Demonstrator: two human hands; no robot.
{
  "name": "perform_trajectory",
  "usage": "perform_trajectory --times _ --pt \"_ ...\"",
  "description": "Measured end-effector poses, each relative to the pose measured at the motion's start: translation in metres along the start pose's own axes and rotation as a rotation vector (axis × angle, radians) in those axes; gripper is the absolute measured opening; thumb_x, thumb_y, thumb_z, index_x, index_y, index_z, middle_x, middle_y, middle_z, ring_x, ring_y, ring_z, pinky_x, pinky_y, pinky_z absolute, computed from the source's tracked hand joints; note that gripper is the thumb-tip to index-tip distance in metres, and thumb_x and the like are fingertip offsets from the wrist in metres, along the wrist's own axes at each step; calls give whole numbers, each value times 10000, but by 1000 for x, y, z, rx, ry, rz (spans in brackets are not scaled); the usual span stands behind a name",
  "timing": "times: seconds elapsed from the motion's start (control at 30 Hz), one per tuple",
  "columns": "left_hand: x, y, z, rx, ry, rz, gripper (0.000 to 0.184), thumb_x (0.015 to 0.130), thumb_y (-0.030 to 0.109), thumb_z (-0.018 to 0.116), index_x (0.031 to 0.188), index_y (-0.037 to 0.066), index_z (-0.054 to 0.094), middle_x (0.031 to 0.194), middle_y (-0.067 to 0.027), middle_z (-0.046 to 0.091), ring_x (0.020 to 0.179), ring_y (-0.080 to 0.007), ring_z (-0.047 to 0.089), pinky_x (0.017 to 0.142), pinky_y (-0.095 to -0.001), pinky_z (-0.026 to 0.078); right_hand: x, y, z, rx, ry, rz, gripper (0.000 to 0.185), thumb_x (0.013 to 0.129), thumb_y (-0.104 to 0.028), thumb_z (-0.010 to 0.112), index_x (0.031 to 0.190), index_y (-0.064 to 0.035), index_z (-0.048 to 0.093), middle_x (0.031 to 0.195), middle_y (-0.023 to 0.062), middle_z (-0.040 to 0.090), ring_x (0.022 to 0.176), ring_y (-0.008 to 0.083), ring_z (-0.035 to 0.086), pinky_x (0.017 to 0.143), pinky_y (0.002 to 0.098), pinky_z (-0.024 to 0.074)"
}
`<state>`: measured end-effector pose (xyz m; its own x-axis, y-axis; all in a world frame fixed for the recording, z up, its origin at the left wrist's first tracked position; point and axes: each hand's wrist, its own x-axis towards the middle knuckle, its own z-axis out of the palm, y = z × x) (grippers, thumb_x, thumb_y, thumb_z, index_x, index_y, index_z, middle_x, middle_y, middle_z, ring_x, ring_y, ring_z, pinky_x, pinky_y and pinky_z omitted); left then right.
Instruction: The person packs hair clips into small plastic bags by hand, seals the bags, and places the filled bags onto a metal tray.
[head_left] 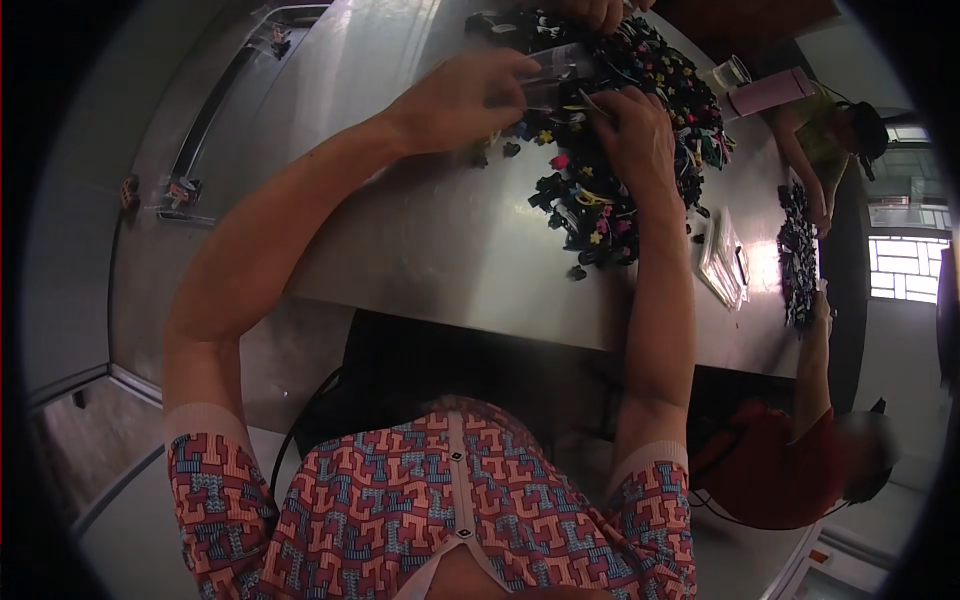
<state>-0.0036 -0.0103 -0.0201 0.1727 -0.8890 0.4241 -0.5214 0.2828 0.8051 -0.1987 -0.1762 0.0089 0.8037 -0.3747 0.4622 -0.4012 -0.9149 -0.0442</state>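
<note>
At the near side of a pile of small dark pieces with coloured flowers [575,195], my left hand [465,98] pinches the edge of a clear plastic bag [552,75]. Motion blurs its fingertips a little. The bag lies over part of the pile, and I cannot make out what is inside. My right hand [637,135] is closed above the pile, just right of the bag. A thin pale piece [590,102] sticks out from its fingertips; its kind is unclear. Red, yellow and pink flowers show among the dark pieces between my hands.
Another person's hand [598,12] is at the pile's far side. On the metal table [430,250] are a stack of clear bags [724,262], a pink bottle [770,93], a glass jar [730,73] and a second dark pile [797,255], where two co-workers have their hands.
</note>
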Motion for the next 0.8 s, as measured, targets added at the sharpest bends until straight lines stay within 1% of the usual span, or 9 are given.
perform_trajectory --times 0.1,0.17,0.3,0.4,0.57,0.63,0.67,0.73,0.8 --pt "1 3 1 -101 -20 -34 470 819 86 679 1267 -9 571 929 -95 697 887 -186 664 860 -322 510 -3 5 2 26 76 -41 177 823 -145 708 990 -105 749 926 69 655 952 277 601 857 399 480" --pt "1 5 -1 -80 -62 -73 520 865 -14 632 1368 -1 501 937 -23 641 916 -79 577 895 -263 452 -3 6 -2 93 150 -27 161 833 -154 716 980 -101 751 950 64 675 965 274 613 864 389 484" --pt "1 8 -2 -44 -59 -85 525 863 -11 631 1370 -7 497 938 -33 645 911 -86 584 886 -266 460 -4 -17 -37 367 124 203 170 866 -137 712 1022 -76 745 979 83 719 883 250 674 813 342 519" --pt "0 6 -1 -60 -24 -69 487 819 71 668 1281 -17 539 919 -94 685 876 -169 657 835 -312 513 -8 -25 -49 519 150 186 187 877 -99 697 1057 -73 738 957 84 721 817 227 687 768 308 529" --pt "-2 8 1 -52 -1 -50 463 816 72 669 1253 -15 544 902 -88 685 843 -187 658 794 -328 514 -7 -60 -70 498 109 60 206 883 -80 688 1085 -72 730 912 79 686 780 215 673 711 301 518" --pt "-3 16 0 -6 -3 -82 509 824 36 667 1305 -23 516 926 -79 686 861 -164 652 818 -322 514 -9 -70 -71 355 65 14 226 898 -66 675 1119 -69 723 894 70 672 772 158 649 700 273 499" --pt "-3 18 0 40 -8 -113 556 831 0 666 1357 -30 488 950 -71 686 879 -141 646 843 -316 514 -9 -72 -70 356 62 14 226 898 -66 675 1119 -69 723 894 70 672 772 158 649 700 273 499" --pt "-4 18 3 45 2 -106 555 825 1 668 1352 -24 495 948 -76 686 875 -161 653 843 -325 519 -10 -73 -68 286 54 5 179 857 -119 714 1029 -72 734 870 74 651 783 259 632 698 355 507" --pt "-4 16 6 49 7 -97 554 819 2 671 1346 -17 502 945 -81 685 872 -182 660 843 -334 524 -10 -76 -70 234 49 -16 184 866 -100 710 1045 -68 733 874 78 657 740 222 635 666 332 504"
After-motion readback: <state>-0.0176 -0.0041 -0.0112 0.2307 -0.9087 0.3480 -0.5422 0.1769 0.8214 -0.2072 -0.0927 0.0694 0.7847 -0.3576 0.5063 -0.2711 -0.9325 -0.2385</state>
